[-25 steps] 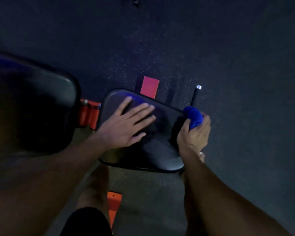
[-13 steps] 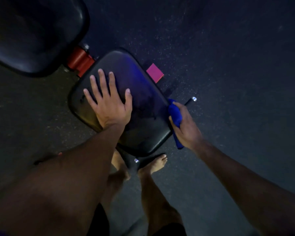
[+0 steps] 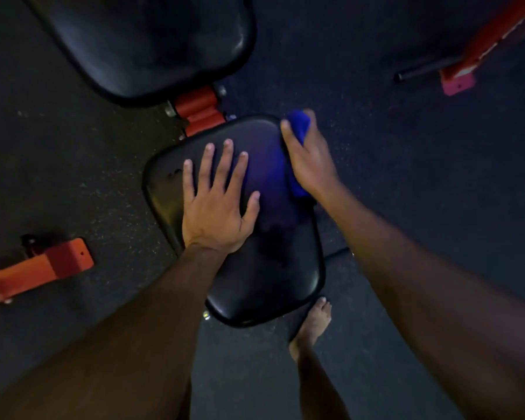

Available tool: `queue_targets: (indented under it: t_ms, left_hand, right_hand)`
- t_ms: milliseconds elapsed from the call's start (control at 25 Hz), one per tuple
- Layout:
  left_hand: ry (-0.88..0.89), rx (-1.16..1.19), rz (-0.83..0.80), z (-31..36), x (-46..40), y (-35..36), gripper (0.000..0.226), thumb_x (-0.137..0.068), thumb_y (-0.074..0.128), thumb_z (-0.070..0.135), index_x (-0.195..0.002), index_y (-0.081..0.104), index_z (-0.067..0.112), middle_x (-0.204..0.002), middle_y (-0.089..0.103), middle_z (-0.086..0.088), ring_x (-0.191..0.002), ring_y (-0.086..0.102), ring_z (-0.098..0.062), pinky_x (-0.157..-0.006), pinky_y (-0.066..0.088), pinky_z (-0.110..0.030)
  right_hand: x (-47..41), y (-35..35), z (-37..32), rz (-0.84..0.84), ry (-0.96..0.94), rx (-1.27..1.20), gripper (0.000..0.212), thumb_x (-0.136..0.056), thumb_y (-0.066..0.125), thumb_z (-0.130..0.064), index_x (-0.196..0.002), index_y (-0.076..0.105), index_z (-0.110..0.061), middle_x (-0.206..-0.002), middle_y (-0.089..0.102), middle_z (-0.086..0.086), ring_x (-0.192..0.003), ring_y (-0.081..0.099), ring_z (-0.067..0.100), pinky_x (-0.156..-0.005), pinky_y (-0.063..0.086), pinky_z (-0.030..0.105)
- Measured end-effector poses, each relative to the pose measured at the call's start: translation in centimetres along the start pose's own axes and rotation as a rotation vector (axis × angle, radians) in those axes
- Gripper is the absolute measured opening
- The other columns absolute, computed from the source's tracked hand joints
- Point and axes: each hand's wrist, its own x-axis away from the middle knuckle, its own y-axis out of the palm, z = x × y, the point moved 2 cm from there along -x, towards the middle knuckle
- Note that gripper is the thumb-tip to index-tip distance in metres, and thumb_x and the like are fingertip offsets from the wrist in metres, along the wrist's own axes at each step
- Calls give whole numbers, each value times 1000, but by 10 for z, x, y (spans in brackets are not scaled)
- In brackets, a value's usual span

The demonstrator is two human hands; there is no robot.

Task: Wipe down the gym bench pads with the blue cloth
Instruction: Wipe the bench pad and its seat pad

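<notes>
Sliding forward along the seat pad (image 3: 273, 237) edge, the right hand (image 3: 311, 160) is clamping the blue cloth (image 3: 297, 124) beside the flat, spread left hand (image 3: 215, 204), and should be pressing firmly while overlapping strokes.

Dim, underexposed scene with a bluish cast. Faint sheen glints on the far pad (image 3: 152, 40). The right hand (image 3: 311, 165) is motion-blurred. Near forearms fall into shadow, and wide-angle bending stretches the edges.
</notes>
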Motion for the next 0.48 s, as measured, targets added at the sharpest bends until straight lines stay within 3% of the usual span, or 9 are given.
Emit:
queue_targets:
  t_ms: [80,200,240,320,400,480]
  left_hand:
    - [-2,-9,-1,1,0,0,65,-101,37,52,-157,39,18,-168,28,-7,-155,22,-32,-124,15,-60]
    - [8,-14,17,4,-1,-2,65,-102,35,52,-157,40,18,-167,30,-6,-155,24,-31,-124,16,-60]
    - [4,-14,12,4,-2,-3,65,-102,35,52,-157,40,18,-167,30,-6,-155,24,-31,-124,16,-60]
    - [-12,-12,13,2,0,-4,64,-102,35,51,-157,40,19,-167,30,-6,-155,24,-31,-124,15,-59]
    - [-7,-25,12,3,-1,-4,64,-102,35,51,-157,39,19,-167,30,-5,-155,24,-31,-124,15,-58]
    - [-8,-16,7,5,-2,-5,64,-102,35,50,-157,39,19,-167,30,-5,-155,24,-31,-124,16,-59]
  right_hand:
    - [-50,6,-16,-93,-35,76,35,-95,42,-60,-110,54,-30,-104,61,-13,-101,57,6,-83,39,24]
    - [-70,5,-19,-123,-26,113,36,-90,47,-62,-79,59,-29,-80,64,-17,-88,61,6,-79,43,28]
    - [-59,2,-12,-103,-29,73,34,-90,48,-61,-83,63,-31,-85,67,-16,-90,62,5,-81,45,28]
    - [-15,-1,6,-42,-50,-63,35,-95,50,-53,-116,66,-30,-118,68,-10,-111,60,3,-97,44,23]
    - [54,-7,31,1,-81,-105,45,-100,49,-42,-142,51,-23,-145,52,-9,-133,45,1,-112,32,18]
    - [134,-11,51,-26,-36,-49,51,-103,46,-41,-151,36,-31,-157,33,-19,-144,29,-1,-117,21,15]
